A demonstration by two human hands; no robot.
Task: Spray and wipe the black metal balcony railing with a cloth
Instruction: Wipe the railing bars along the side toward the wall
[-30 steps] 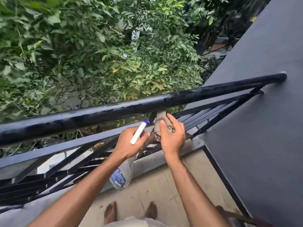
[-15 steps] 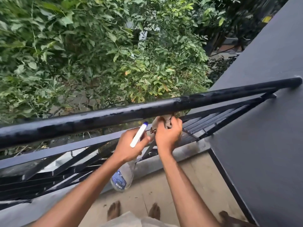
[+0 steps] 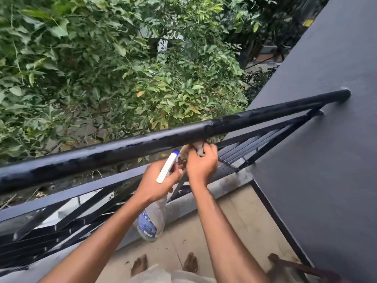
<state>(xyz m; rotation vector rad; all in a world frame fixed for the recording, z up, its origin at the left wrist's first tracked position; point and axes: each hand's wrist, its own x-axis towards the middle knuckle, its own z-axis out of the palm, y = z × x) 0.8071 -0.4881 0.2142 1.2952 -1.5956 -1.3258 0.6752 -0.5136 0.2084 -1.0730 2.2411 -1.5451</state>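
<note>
The black metal railing's round top rail [image 3: 126, 149] runs from lower left to the grey wall at upper right, with wet patches along it. My right hand [image 3: 201, 166] grips a crumpled grey-brown cloth [image 3: 199, 149] just under the top rail, against an upright bar. Close beside it on the left, my left hand [image 3: 158, 181] holds a clear spray bottle [image 3: 151, 221] by its neck. The bottle hangs down with a blue label, and its white and blue spray head [image 3: 168, 166] sticks up past my fingers.
A dark grey wall [image 3: 316, 160] closes off the right side, where the rail ends. Slanted black bars [image 3: 61, 221] fill the railing below the top rail. Dense green bushes [image 3: 122, 68] lie beyond. My bare feet [image 3: 165, 264] stand on the beige balcony floor.
My right hand has moved up with the cloth, from lower on the bar to right beneath the top rail. My left hand keeps the bottle in about the same place. The camera has shifted.
</note>
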